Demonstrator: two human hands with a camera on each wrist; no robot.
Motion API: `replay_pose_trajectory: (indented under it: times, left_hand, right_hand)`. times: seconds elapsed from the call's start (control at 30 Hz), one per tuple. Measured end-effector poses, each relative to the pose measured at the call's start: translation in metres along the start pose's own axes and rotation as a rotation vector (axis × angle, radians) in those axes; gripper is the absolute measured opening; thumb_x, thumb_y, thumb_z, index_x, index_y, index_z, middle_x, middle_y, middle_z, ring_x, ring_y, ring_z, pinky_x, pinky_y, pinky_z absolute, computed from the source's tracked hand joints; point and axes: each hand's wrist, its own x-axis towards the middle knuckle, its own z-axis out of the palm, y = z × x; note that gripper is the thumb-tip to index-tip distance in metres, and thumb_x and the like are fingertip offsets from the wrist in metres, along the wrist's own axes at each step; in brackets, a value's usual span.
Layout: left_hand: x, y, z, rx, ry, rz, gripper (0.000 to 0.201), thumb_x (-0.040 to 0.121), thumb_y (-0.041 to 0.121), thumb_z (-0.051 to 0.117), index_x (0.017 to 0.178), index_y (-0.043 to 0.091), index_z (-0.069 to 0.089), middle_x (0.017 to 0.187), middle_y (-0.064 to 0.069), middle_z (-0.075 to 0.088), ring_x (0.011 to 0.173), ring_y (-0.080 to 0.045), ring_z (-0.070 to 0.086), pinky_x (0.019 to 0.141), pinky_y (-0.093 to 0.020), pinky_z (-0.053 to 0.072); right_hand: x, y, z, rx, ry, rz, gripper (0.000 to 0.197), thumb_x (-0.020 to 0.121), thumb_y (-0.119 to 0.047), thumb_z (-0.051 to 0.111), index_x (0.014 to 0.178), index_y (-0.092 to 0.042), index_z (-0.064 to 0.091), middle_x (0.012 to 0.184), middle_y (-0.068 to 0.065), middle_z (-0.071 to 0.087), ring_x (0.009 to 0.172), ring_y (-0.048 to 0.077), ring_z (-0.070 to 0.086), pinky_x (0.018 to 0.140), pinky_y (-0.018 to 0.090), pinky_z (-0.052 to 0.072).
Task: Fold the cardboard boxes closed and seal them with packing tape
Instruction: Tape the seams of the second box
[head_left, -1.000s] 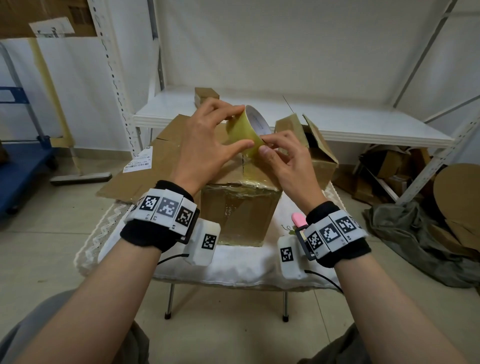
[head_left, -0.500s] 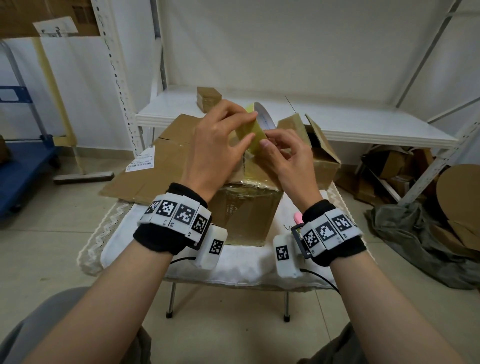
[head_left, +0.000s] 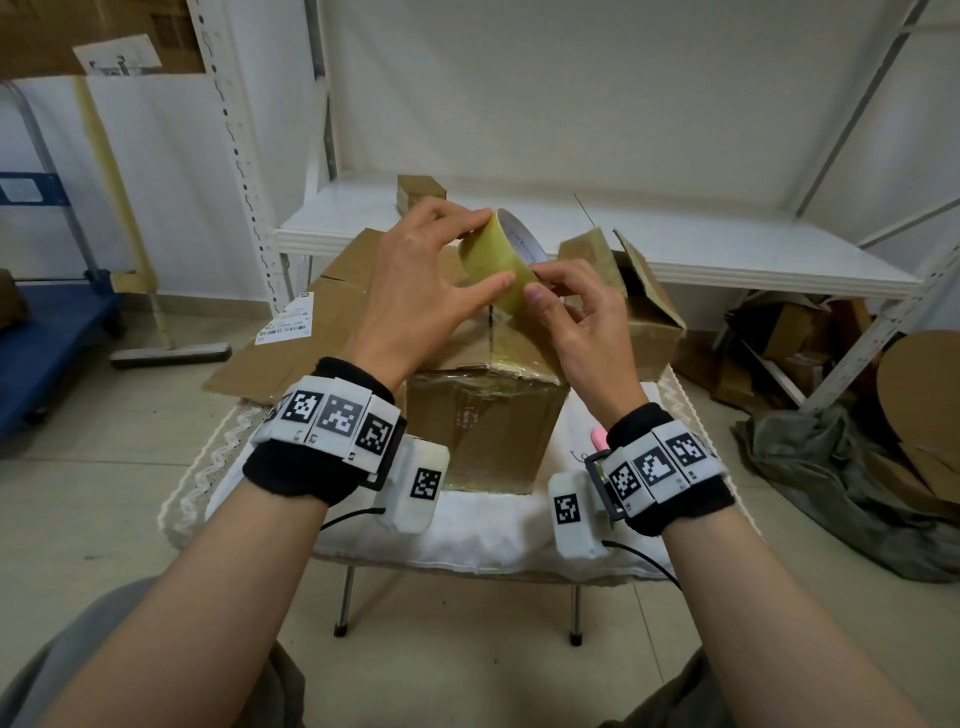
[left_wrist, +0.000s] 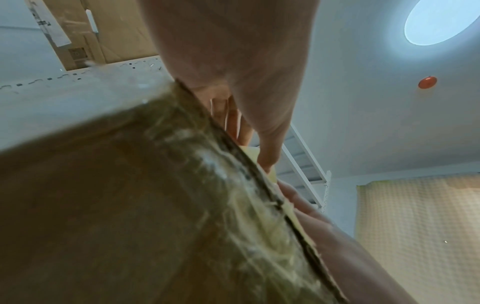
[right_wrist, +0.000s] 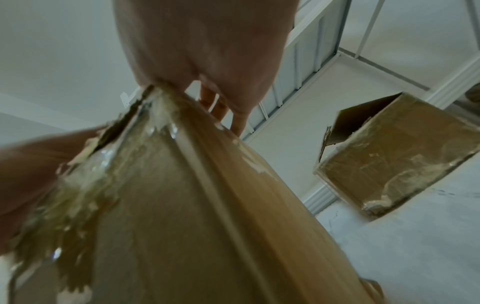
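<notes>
Tape roll (head_left: 493, 262) held above closed cardboard box (head_left: 483, 421): left hand (head_left: 415, 291) fingers grip it, right hand (head_left: 576, 317) fingers pinch its edge.

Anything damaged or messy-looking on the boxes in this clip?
Yes. The box under the hands has old, wrinkled tape residue and torn cardboard along its top edges. The second box behind it stands open with a ragged flap. Nothing is spilled.

Yellowish tape roll (head_left: 493, 260) tilted above closed, tape-covered cardboard box (head_left: 480, 431)
</notes>
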Motion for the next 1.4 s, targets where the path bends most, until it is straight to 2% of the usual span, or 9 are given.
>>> replay_pose_trajectory:
  times: [0.27, 0.5, 0.67, 0.8, 0.93, 1.03, 1.1, 1.27, 1.4]
  left_hand:
    - [-0.003, 0.006, 0.002, 0.006, 0.100, 0.054, 0.046, 0.077, 0.037, 0.082, 0.117, 0.016, 0.072, 0.109, -0.001, 0.066, 0.100, -0.011, 0.061, 0.090, -0.029, 0.052]
    - [-0.006, 0.009, 0.005, 0.034, 0.159, 0.087, 0.029, 0.084, 0.026, 0.076, 0.111, 0.013, 0.075, 0.104, -0.002, 0.068, 0.093, -0.011, 0.063, 0.084, -0.027, 0.053]
    - [-0.005, 0.014, 0.003, 0.047, -0.019, 0.097, 0.066, 0.081, 0.043, 0.077, 0.138, 0.014, 0.058, 0.129, -0.001, 0.057, 0.118, -0.007, 0.052, 0.103, -0.010, 0.038]
    - [-0.004, 0.013, 0.003, 0.065, -0.058, 0.123, 0.079, 0.073, 0.033, 0.085, 0.143, 0.014, 0.051, 0.135, -0.001, 0.053, 0.123, -0.010, 0.050, 0.108, -0.026, 0.042]
    - [-0.005, 0.012, 0.003, 0.063, -0.019, 0.125, 0.078, 0.072, 0.026, 0.085, 0.142, 0.013, 0.053, 0.133, -0.002, 0.055, 0.120, -0.010, 0.052, 0.106, -0.021, 0.042]
    - [-0.007, 0.014, 0.003, 0.083, 0.018, 0.132, 0.076, 0.074, 0.026, 0.084, 0.142, 0.012, 0.053, 0.133, -0.003, 0.056, 0.121, -0.010, 0.052, 0.105, -0.014, 0.039]
    - [-0.008, 0.014, 0.003, 0.086, 0.037, 0.135, 0.073, 0.077, 0.027, 0.083, 0.142, 0.012, 0.053, 0.134, -0.004, 0.057, 0.122, -0.011, 0.053, 0.107, -0.017, 0.040]
    - [-0.008, 0.011, 0.005, 0.099, 0.071, 0.150, 0.056, 0.083, 0.026, 0.077, 0.135, 0.013, 0.060, 0.135, -0.002, 0.061, 0.122, -0.013, 0.057, 0.105, -0.030, 0.047]
    - [-0.009, 0.011, 0.007, 0.116, 0.098, 0.192, 0.043, 0.088, 0.022, 0.073, 0.130, 0.014, 0.065, 0.129, -0.002, 0.064, 0.116, -0.014, 0.061, 0.099, -0.031, 0.051]
  right_hand:
    - [-0.001, -0.003, -0.001, 0.004, -0.001, 0.012, 0.011, 0.098, -0.017, 0.064, 0.108, -0.018, 0.068, 0.105, -0.008, 0.060, 0.093, -0.006, 0.057, 0.083, 0.026, 0.055]
    - [-0.002, -0.006, -0.001, 0.024, -0.013, 0.034, 0.017, 0.094, -0.009, 0.068, 0.109, -0.016, 0.068, 0.100, -0.007, 0.066, 0.081, -0.003, 0.057, 0.079, 0.025, 0.054]
    - [0.002, -0.011, 0.001, 0.118, 0.025, 0.051, 0.021, 0.093, -0.005, 0.068, 0.114, -0.007, 0.070, 0.099, -0.001, 0.073, 0.084, 0.009, 0.068, 0.077, 0.027, 0.058]
    - [0.002, -0.019, 0.001, 0.234, 0.089, 0.082, 0.016, 0.090, -0.005, 0.072, 0.106, -0.004, 0.071, 0.086, 0.000, 0.072, 0.064, 0.005, 0.064, 0.055, 0.018, 0.051]
    - [0.003, -0.021, 0.001, 0.261, 0.101, 0.109, 0.011, 0.089, -0.011, 0.074, 0.098, -0.004, 0.073, 0.084, 0.005, 0.074, 0.072, 0.017, 0.071, 0.065, 0.028, 0.059]
    - [0.003, -0.015, 0.003, 0.143, 0.080, 0.121, 0.015, 0.090, -0.035, 0.074, 0.091, -0.020, 0.078, 0.089, 0.006, 0.074, 0.095, 0.030, 0.067, 0.085, 0.048, 0.057]
    - [0.001, -0.012, 0.006, 0.069, 0.092, 0.156, 0.018, 0.087, -0.046, 0.069, 0.087, -0.030, 0.078, 0.098, 0.003, 0.071, 0.108, 0.025, 0.058, 0.096, 0.049, 0.051]
    - [-0.001, -0.014, 0.008, 0.191, 0.050, 0.156, 0.016, 0.096, -0.012, 0.062, 0.104, -0.015, 0.075, 0.098, 0.006, 0.075, 0.092, 0.020, 0.068, 0.089, 0.049, 0.057]
    - [-0.001, -0.013, 0.008, 0.222, 0.046, 0.144, 0.019, 0.099, -0.011, 0.062, 0.112, -0.018, 0.073, 0.098, -0.004, 0.075, 0.092, 0.020, 0.070, 0.088, 0.044, 0.059]
